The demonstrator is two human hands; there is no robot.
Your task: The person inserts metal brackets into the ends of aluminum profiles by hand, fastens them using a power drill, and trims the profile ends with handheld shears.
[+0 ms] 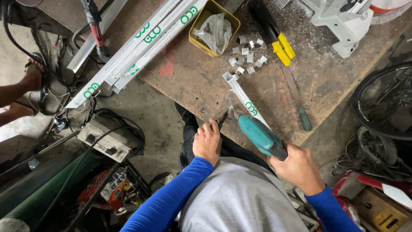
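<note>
From the head camera, looking straight down, the person's right hand (300, 168) sits in the lower right of the frame, closed around the grip of a teal power drill (259, 135). The drill points up and to the left, its tip meeting the near end of a short white metal channel (241, 95) that lies on the brown table (201, 81) at the frame's centre. The left hand (207, 141), just left of the drill's tip, is closed on a dark pair of pliers (222, 117) whose nose reaches toward the same end of the channel; whether the nose actually touches it is too small to tell. Both forearms wear blue sleeves, and a grey shirt fills the bottom centre.

Above the channel, a scatter of small cut metal pieces (246, 56) lies on the table among metal shavings. To their left stands a yellow tin (214, 28) holding a crumpled clear plastic bag. To their right lies a yellow-and-black tool (281, 47), and below it a long file with a green handle (300, 107).

Several long white channels (141, 47) run diagonally from top centre down to the left, overhanging the table's edge. On the concrete floor at lower left sits a grey box with cables (107, 139). Another person's arm (17, 92) enters at the left edge. A bicycle wheel (382, 103) shows at the right edge.
</note>
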